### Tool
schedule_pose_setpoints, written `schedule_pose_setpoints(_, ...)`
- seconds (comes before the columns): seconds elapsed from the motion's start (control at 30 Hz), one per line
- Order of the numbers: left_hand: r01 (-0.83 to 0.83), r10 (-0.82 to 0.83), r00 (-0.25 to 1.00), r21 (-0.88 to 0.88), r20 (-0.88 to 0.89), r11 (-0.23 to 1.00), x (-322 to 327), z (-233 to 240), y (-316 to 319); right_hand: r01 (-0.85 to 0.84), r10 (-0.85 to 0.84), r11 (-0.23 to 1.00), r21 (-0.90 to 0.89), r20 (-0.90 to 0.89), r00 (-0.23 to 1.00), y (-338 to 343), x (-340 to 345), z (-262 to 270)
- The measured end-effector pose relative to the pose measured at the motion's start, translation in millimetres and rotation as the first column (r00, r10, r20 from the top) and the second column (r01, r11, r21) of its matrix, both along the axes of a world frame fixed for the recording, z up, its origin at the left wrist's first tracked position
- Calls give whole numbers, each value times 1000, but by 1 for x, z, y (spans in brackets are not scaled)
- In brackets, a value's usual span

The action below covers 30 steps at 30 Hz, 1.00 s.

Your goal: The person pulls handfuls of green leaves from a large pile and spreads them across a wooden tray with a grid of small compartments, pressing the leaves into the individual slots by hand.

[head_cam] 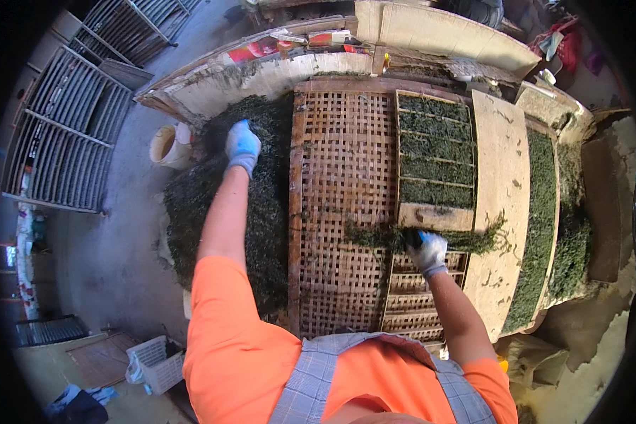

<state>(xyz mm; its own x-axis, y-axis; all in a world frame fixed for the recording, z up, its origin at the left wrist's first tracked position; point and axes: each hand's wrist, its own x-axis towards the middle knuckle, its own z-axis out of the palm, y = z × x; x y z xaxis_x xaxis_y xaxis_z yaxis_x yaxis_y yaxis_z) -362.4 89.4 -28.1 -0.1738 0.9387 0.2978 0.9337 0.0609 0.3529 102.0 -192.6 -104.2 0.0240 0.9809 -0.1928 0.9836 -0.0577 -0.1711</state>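
My left hand (243,146), in a pale glove with blue on it, is over a heap of dark green stringy plant material (228,212). Its fingertips are turned away, so I cannot see whether they grip any. In a similar glove, my right hand (428,253) grips a long bundle of green strands (471,241). The bundle reaches across a slatted wooden tray (439,216), with ends over the woven lattice (344,175) and the pale board (501,159). Green material (435,140) fills the tray's far sections; slats and gaps show in its near sections.
Right of the board lies another green-filled tray (535,222). A low wall (297,66) bounds the far side. A white bucket (164,146) stands on the floor at left, near slatted racks (69,127). A white plastic basket (156,365) sits at lower left.
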Motion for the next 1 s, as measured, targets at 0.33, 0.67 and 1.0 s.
schedule_pose_setpoints(0.33, 635, -610, 558, 184, 563, 751, 71, 318, -103, 95, -106, 994, -48, -399, 911, 5, -11, 66)
schedule_pose_setpoints(0.67, 776, -725, 546, 71, 420, 626, 332, 138, -213, 81, -92, 983, -167, -816, -571, 14, 51, 169)
schedule_pose_setpoints(1.0, 317, -342, 940, -382, 2, 868, 331, 12, -274, 624, -235, 778, 72, -888, 396, -54, 149, 61)
